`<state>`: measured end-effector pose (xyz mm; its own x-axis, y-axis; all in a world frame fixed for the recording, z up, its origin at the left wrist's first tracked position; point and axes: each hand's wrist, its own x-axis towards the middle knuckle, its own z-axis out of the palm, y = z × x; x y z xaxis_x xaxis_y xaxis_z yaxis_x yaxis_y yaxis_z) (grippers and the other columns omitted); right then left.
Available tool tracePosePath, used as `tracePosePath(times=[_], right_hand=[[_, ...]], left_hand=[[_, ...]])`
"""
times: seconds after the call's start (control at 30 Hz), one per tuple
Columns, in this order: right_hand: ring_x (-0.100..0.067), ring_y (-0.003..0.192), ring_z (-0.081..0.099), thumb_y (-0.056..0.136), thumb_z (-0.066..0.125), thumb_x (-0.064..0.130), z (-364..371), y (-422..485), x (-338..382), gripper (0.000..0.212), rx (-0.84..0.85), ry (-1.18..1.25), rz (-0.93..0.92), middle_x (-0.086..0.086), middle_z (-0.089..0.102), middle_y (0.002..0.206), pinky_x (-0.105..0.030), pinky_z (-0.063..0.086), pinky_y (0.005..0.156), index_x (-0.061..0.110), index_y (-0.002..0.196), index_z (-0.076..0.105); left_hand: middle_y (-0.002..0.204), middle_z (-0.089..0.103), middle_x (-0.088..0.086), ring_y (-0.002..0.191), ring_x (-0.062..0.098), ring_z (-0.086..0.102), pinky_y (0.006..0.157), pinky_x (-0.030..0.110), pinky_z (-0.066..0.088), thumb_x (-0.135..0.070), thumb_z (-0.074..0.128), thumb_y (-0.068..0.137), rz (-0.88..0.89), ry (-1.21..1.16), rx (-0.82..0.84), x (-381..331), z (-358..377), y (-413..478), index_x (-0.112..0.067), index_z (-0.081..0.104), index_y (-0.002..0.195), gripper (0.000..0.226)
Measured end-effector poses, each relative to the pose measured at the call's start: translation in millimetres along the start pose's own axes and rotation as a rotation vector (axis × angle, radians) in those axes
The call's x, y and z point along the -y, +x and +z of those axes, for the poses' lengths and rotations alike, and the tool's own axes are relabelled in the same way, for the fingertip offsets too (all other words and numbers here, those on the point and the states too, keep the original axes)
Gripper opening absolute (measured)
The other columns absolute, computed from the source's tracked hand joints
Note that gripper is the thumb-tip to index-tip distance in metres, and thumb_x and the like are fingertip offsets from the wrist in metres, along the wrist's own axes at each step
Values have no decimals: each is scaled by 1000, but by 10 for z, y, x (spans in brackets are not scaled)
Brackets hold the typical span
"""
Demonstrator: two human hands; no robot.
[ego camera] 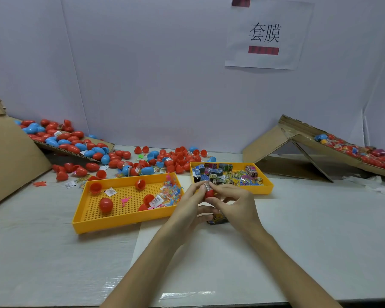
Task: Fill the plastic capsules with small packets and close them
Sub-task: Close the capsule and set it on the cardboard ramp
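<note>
Capsule (209,193) red, glossy, white printed packet (207,186) sticking out; left hand (188,204) grips capsule; right hand (237,207) pinches packet.

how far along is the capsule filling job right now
Done: one closed red plastic capsule lies in the perforated yellow tray. In hand: the left hand grips an open red capsule half while the right hand pinches a small white packet into it. Left: that capsule is unclosed, and a heap of loose red and blue capsules waits behind that tray.
</note>
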<state>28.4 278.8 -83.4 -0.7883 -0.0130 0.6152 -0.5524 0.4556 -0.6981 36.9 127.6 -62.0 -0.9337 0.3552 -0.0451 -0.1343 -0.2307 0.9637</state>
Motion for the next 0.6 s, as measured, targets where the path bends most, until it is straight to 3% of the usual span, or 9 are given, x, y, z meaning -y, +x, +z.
tracePosePath(times=[0.17,0.3,0.4,0.5,0.6], right_hand=[[-9,71,64,80,81,10,-8,-12,-3,34,-1,-17,-39,4,75,85,-26,52,60,16,112,75],[-8,75,69,81,81,11,2,-7,6,40,12,-23,-7,5,76,95,-29,55,62,23,118,72],[-9,76,70,81,81,13,1,7,4,44,-3,-12,36,7,75,98,-27,56,65,19,123,70],[-10,79,68,79,82,10,-6,-9,0,33,-24,-79,-35,6,73,94,-30,53,63,20,109,76],[-11,80,67,78,82,6,-4,-9,-11,34,-8,-104,-68,4,72,94,-29,50,61,21,108,77]], left_hand=[[93,76,1,81,17,73,79,31,51,-39,54,102,6,10,-7,26,-22,8,-33,59,126,25],[97,75,3,79,17,71,80,33,51,-37,51,104,7,-11,-9,26,-23,19,-27,59,128,28],[98,73,5,76,18,69,73,30,51,-32,43,107,-18,-36,-21,15,-4,25,-24,54,134,30],[102,73,7,72,18,69,62,27,50,-29,41,108,-40,-28,-46,6,15,33,-25,54,132,27],[108,72,8,72,17,70,63,26,51,-33,44,107,-35,-21,-59,19,22,33,-27,56,129,26]])
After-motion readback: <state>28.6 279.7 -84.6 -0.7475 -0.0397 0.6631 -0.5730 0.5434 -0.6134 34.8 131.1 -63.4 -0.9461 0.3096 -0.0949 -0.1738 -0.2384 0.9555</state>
